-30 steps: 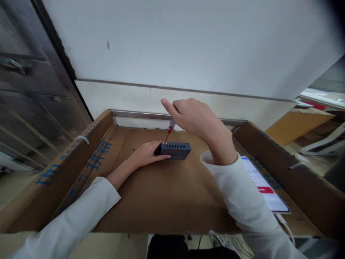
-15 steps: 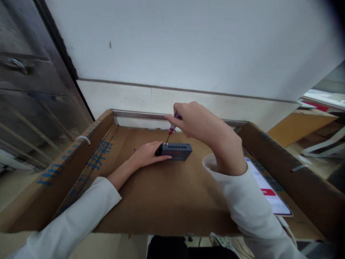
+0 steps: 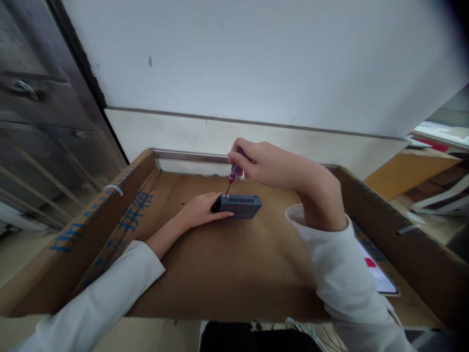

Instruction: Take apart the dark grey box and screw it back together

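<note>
A dark grey metal box with a row of vent slots (image 3: 242, 208) stands on its narrow side on the cardboard. My left hand (image 3: 200, 210) grips its left end, thumb along the near face and fingers behind. In my right hand (image 3: 252, 159) is a screwdriver (image 3: 235, 172) with a clear and red handle, fingers wrapped round the top of it. The shaft leans slightly, and its tip meets the upper edge of the box near the left end. Whatever lies under the tip is too small to make out.
Raised cardboard sides (image 3: 110, 205) with blue printing border the work surface (image 3: 220, 274). A phone with a lit screen (image 3: 379, 274) lies at the right, partly behind my right sleeve. A white wall (image 3: 256, 63) rises behind; a metal door (image 3: 44, 107) is at the left.
My right wrist and forearm have swung to the right, and the fingers have turned about the screwdriver handle. My sleeve covers more of the phone. The left hand and box stay put.
</note>
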A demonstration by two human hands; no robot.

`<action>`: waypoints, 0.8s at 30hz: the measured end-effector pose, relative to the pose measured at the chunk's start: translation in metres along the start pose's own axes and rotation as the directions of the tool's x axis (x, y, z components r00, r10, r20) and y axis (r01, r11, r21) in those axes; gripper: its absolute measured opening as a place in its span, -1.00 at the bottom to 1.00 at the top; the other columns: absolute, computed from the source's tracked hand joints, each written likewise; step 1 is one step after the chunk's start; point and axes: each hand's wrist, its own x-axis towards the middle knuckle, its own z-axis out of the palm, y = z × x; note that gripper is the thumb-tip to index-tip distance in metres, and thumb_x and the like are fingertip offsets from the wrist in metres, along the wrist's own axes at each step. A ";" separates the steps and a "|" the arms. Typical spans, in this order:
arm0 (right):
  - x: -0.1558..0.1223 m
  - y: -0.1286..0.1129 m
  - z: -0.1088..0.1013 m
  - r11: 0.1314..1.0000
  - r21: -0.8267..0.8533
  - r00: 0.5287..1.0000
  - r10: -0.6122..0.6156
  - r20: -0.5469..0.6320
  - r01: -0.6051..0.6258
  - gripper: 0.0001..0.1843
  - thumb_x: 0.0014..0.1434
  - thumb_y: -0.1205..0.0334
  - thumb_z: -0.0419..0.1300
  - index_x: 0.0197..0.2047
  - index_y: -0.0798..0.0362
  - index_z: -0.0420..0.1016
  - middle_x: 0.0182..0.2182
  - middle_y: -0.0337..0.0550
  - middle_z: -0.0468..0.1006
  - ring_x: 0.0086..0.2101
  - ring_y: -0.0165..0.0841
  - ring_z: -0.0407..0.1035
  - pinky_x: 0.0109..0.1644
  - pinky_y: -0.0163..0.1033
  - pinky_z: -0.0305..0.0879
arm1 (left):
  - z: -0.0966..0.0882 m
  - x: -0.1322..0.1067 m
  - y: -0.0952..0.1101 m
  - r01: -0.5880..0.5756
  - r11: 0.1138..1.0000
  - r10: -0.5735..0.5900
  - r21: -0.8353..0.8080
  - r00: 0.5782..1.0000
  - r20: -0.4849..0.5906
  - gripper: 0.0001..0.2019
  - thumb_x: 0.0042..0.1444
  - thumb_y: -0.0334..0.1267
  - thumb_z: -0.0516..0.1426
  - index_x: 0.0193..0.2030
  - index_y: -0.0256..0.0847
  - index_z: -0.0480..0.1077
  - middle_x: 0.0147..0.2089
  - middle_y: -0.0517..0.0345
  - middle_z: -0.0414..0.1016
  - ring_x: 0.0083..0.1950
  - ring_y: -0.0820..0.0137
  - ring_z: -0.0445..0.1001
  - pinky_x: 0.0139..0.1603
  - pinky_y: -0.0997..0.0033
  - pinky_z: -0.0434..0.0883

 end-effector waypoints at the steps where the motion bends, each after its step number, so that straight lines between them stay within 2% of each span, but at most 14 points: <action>1: 0.000 0.001 0.000 1.000 -0.003 1.000 -0.004 -0.011 0.004 -0.71 0.30 0.17 -0.04 -0.42 0.06 0.30 -0.56 -0.20 0.43 -0.55 -0.45 0.23 -0.41 -0.29 0.04 | 0.000 0.000 0.000 0.002 1.000 -0.002 0.000 1.000 0.001 -0.56 0.15 0.18 0.09 -0.21 -0.22 0.36 -0.25 0.06 0.50 -0.24 0.28 0.49 -0.24 0.37 0.34; 5: 0.003 -0.002 0.004 0.999 -0.039 0.998 0.026 -0.050 -0.028 -0.59 0.27 0.15 0.02 -0.60 0.06 0.23 -0.73 -0.26 0.27 -0.62 -0.48 0.15 -0.44 -0.28 -0.01 | 0.001 0.000 -0.001 -0.001 1.000 0.001 0.003 1.000 -0.001 -0.56 0.15 0.19 0.07 -0.21 -0.21 0.35 -0.26 0.08 0.49 -0.26 0.30 0.48 -0.26 0.39 0.33; 9: 0.008 -0.008 0.015 0.981 -0.144 0.962 0.089 -0.259 -0.130 -0.54 0.26 0.14 0.04 -0.66 0.06 0.18 -0.75 -0.25 0.14 -0.62 -0.45 0.14 -0.45 -0.26 -0.05 | 0.001 0.000 -0.002 -0.008 1.000 0.008 -0.002 1.000 0.009 -0.56 0.15 0.18 0.07 -0.21 -0.22 0.35 -0.27 0.08 0.49 -0.27 0.29 0.47 -0.26 0.38 0.32; 11: 0.009 -0.010 0.021 0.980 -0.159 0.928 0.054 -0.368 -0.120 -0.54 0.28 0.10 0.01 -0.64 0.07 0.20 -0.73 -0.23 0.13 -0.58 -0.42 0.18 -0.44 -0.26 -0.03 | 0.001 0.000 -0.001 -0.007 1.000 0.007 -0.012 1.000 0.014 -0.56 0.16 0.18 0.08 -0.20 -0.22 0.35 -0.26 0.07 0.49 -0.26 0.29 0.47 -0.25 0.37 0.32; 13: 0.010 -0.010 0.024 0.986 -0.141 0.906 0.022 -0.423 -0.089 -0.54 0.31 0.07 -0.05 -0.59 0.07 0.23 -0.71 -0.22 0.13 -0.55 -0.39 0.21 -0.42 -0.26 0.01 | 0.000 0.000 -0.001 -0.007 1.000 0.007 -0.013 1.000 0.014 -0.57 0.15 0.17 0.08 -0.19 -0.22 0.36 -0.26 0.07 0.50 -0.25 0.29 0.47 -0.25 0.37 0.33; 16: 0.009 -0.005 0.026 0.996 -0.083 0.926 0.005 -0.377 -0.039 -0.59 0.35 0.07 -0.13 -0.47 0.06 0.25 -0.67 -0.22 0.19 -0.55 -0.40 0.20 -0.41 -0.26 0.04 | 0.000 0.000 0.000 -0.003 1.000 0.003 -0.010 1.000 0.008 -0.56 0.15 0.17 0.08 -0.19 -0.22 0.37 -0.26 0.06 0.50 -0.25 0.28 0.48 -0.25 0.37 0.34; 19: 0.011 0.001 0.024 0.996 0.044 0.979 -0.069 -0.189 0.078 -0.71 0.37 0.15 -0.17 -0.32 0.04 0.23 -0.59 -0.24 0.30 -0.56 -0.43 0.17 -0.40 -0.27 0.07 | 0.000 0.000 0.001 -0.001 1.000 0.001 -0.002 1.000 -0.002 -0.56 0.15 0.18 0.08 -0.19 -0.22 0.37 -0.26 0.07 0.51 -0.25 0.28 0.49 -0.24 0.36 0.35; 21: 0.013 0.004 0.022 0.984 0.128 0.988 -0.112 -0.102 0.125 -0.78 0.36 0.19 -0.15 -0.26 0.03 0.22 -0.53 -0.24 0.37 -0.55 -0.44 0.18 -0.39 -0.28 0.08 | 0.001 0.000 0.000 0.000 1.000 0.000 0.004 1.000 -0.011 -0.56 0.14 0.18 0.09 -0.18 -0.21 0.38 -0.26 0.07 0.51 -0.23 0.28 0.50 -0.22 0.36 0.36; 24: 0.015 0.003 0.019 0.981 0.142 0.988 -0.117 -0.098 0.130 -0.80 0.33 0.20 -0.05 -0.32 0.04 0.26 -0.54 -0.25 0.41 -0.54 -0.46 0.20 -0.37 -0.29 0.06 | 0.001 0.000 0.000 0.004 1.000 -0.004 0.007 1.000 -0.012 -0.57 0.14 0.17 0.10 -0.16 -0.21 0.38 -0.24 0.06 0.52 -0.22 0.26 0.50 -0.20 0.34 0.36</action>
